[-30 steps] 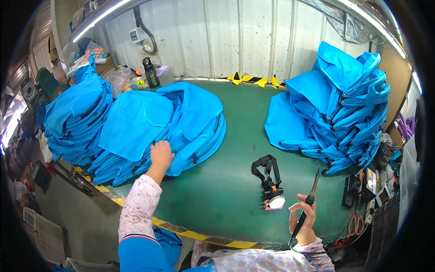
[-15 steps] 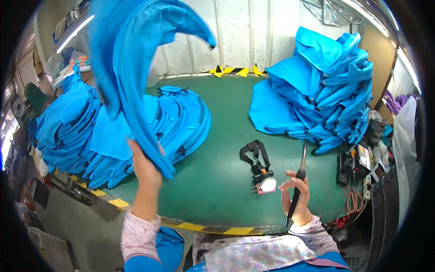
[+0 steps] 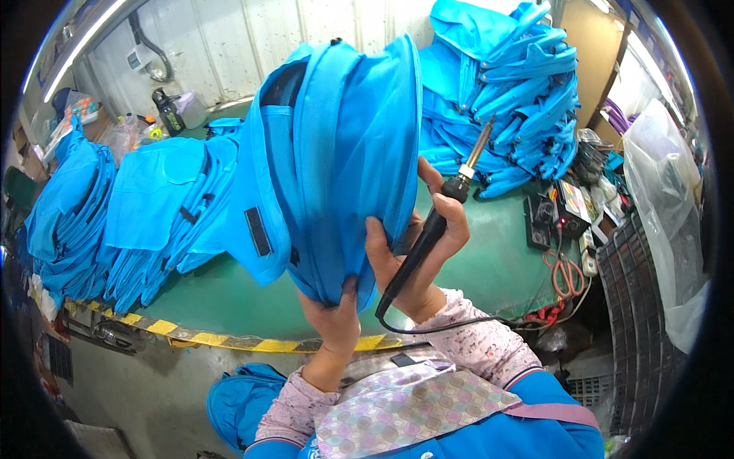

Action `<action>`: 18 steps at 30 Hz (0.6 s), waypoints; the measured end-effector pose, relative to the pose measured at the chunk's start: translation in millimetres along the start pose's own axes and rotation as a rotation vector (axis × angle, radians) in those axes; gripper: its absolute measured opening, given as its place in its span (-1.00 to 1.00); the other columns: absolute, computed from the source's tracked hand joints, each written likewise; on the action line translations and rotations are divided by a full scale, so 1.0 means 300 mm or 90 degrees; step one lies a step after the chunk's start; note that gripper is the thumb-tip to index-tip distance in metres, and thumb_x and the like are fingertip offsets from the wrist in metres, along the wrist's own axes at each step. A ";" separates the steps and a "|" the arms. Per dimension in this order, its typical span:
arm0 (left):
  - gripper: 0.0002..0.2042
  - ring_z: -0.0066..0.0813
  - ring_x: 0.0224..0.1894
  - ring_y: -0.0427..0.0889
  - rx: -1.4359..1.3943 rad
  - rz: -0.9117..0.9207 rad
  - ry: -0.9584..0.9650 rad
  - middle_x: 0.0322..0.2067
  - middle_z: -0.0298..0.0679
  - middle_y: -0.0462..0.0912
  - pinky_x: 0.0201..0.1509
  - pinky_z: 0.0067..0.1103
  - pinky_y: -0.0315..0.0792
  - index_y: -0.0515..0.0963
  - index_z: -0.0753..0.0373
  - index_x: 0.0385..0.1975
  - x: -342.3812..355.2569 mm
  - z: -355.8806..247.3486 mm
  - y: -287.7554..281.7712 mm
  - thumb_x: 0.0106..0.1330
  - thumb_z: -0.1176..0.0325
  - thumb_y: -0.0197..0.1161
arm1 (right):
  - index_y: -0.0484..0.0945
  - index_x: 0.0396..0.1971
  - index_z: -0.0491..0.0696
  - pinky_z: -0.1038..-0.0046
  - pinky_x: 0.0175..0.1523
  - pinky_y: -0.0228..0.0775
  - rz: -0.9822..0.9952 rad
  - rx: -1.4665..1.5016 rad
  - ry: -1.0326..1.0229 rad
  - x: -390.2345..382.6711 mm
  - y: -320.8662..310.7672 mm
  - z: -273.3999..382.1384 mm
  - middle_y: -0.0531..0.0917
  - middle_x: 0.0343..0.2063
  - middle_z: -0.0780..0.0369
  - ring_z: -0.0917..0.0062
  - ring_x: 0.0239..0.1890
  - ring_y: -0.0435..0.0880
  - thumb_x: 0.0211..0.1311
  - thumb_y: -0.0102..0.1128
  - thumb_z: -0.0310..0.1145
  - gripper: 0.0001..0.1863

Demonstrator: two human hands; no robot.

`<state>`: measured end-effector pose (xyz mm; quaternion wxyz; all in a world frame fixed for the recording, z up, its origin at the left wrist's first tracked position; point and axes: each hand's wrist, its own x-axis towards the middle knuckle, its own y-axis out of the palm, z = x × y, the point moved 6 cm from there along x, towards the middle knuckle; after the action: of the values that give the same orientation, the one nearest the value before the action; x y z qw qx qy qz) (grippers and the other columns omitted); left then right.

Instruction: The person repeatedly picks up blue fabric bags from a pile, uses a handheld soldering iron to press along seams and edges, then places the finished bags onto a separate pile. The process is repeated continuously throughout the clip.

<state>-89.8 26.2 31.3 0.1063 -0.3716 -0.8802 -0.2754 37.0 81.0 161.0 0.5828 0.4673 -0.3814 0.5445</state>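
A curved blue fabric piece (image 3: 348,153) with stitched panels, dark mesh inside and a black hook-and-loop strip stands upright in front of me. My left hand (image 3: 333,314) pinches its lower edge, thumb on the near side. My right hand (image 3: 424,252) holds a soldering iron (image 3: 436,226) with a black handle, its metal tip pointing up and away, apart from the fabric piece. The thumb of that hand also presses the piece's right edge, and some of its fingers are hidden behind. A black cord runs from the iron to the right.
Stacks of similar blue pieces stand at the left (image 3: 153,199) and far right (image 3: 520,99) of the green table (image 3: 489,260). Right of me are a soldering station (image 3: 572,206), orange-handled scissors (image 3: 564,274) and a clear plastic sheet (image 3: 661,191). Striped tape (image 3: 206,340) marks the front edge.
The blue piece has swung from the left to in front of me and is now opened out. My right hand has risen with the iron to its edge. The black-strapped headlamp is now hidden.
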 end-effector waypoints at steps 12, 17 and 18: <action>-0.68 -0.56 -0.23 0.58 -0.122 0.328 -0.381 -0.21 -0.30 0.61 -0.15 -0.56 0.50 0.52 0.34 -0.07 -0.118 0.102 0.136 0.16 0.54 0.35 | 0.26 0.05 -0.03 0.07 0.25 0.30 -0.005 -0.269 -0.081 -0.089 -0.303 -0.046 0.46 0.14 -0.21 -0.04 0.20 0.49 0.08 0.41 -0.51 -0.41; -0.69 -0.59 -0.24 0.60 -0.028 0.441 -0.371 -0.24 -0.30 0.67 -0.15 -0.57 0.51 0.58 0.36 -0.12 -0.124 0.075 0.177 0.17 0.43 0.44 | 0.33 0.04 -0.01 0.13 0.24 0.24 -0.012 -0.413 -0.079 -0.072 -0.344 -0.002 0.53 0.12 -0.09 0.04 0.04 0.54 0.01 0.48 -0.47 -0.39; -0.71 -0.59 -0.23 0.60 0.015 0.464 -0.363 -0.25 -0.30 0.67 -0.14 -0.56 0.51 0.60 0.36 -0.13 -0.125 0.080 0.176 0.17 0.43 0.44 | 0.38 0.03 -0.03 0.15 0.23 0.21 0.021 -0.460 -0.095 -0.056 -0.338 0.033 0.58 0.06 -0.04 0.07 -0.03 0.54 -0.02 0.49 -0.46 -0.41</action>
<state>-25.5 47.7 18.3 -0.0458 -0.7167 -0.6891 -0.0968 136.1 69.8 134.6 0.6718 0.2639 -0.5979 0.3486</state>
